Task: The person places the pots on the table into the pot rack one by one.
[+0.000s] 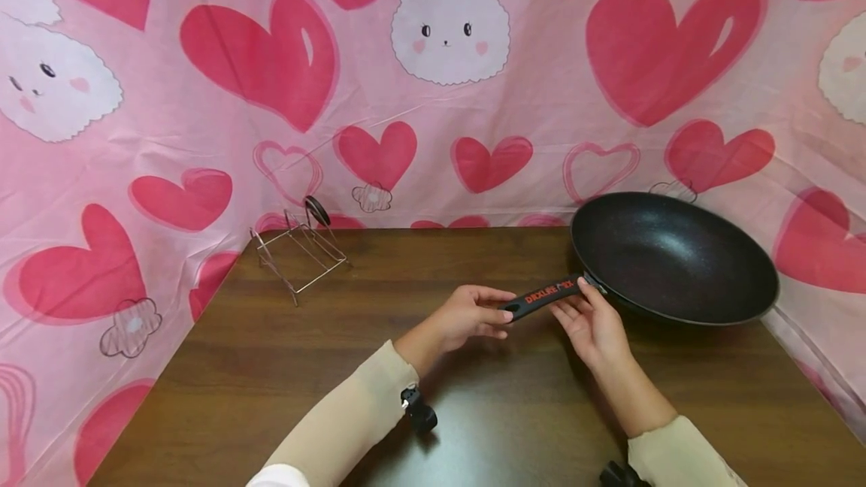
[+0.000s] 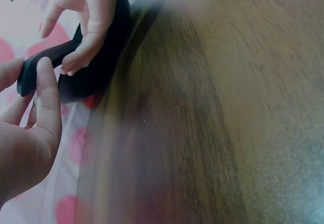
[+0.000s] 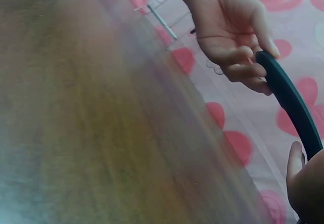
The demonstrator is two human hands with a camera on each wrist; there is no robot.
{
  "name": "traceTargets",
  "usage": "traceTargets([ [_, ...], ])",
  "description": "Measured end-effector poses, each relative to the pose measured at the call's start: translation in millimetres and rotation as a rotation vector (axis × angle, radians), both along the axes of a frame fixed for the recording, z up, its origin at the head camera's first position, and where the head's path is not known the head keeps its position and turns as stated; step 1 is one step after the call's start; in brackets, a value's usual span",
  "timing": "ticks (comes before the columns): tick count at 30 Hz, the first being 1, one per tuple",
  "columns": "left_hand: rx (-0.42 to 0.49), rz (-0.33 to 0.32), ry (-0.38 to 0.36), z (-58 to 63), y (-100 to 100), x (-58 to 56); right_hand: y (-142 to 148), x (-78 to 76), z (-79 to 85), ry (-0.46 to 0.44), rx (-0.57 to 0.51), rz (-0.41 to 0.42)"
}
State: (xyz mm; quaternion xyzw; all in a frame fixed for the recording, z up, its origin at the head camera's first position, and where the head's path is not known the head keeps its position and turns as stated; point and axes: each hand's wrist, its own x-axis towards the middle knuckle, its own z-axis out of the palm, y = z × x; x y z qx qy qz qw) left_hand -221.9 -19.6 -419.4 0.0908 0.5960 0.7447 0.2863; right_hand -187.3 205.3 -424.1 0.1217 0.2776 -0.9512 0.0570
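A black wok (image 1: 676,261) is at the right of the table, its long handle (image 1: 544,297) with orange lettering pointing left. My left hand (image 1: 467,314) pinches the tip of the handle between thumb and fingers. Close to the pan's rim, my right hand (image 1: 595,322) holds the handle with its thumb on top and its fingers underneath. The handle's free end also shows between the left fingers in the left wrist view. Seen from the right wrist, the left hand (image 3: 230,37) grips the same end of the dark handle (image 3: 291,97).
A thin metal wire rack (image 1: 301,250) stands at the back left of the brown wooden table (image 1: 271,367), with a small black rounded piece (image 1: 316,210) at its top. A pink cloth (image 1: 433,111) with hearts and rabbits hangs behind the table and along its sides.
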Motion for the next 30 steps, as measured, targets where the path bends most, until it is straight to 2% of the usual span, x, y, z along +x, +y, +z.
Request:
traceTargets([
  [5, 0.006, -0.022, -0.036, -3.1, -0.6, 2.4, 2.1, -2.5, -0.4, 0.017, -0.026, -0.023],
  [10, -0.012, -0.093, -0.051, -9.1, 2.4, 6.8, 3.8, 0.1, -4.5, 0.041, -0.006, -0.027],
  [15, -0.018, -0.189, -0.064, -12.4, 6.0, 8.8, 7.7, 2.7, -5.4, 0.062, 0.099, 0.024],
  [20, -0.017, -0.254, -0.077, -15.1, 9.9, 13.4, 16.5, 6.5, -4.4, 0.093, 0.114, 0.099],
  [26, 0.004, -0.298, -0.046, -17.8, 14.9, 25.8, 24.5, 15.9, -11.0, 0.187, 0.113, 0.16],
  [30, -0.004, -0.304, -0.06, -19.5, 13.5, 32.8, 23.2, 21.4, -16.2, 0.23, 0.148, 0.166],
])
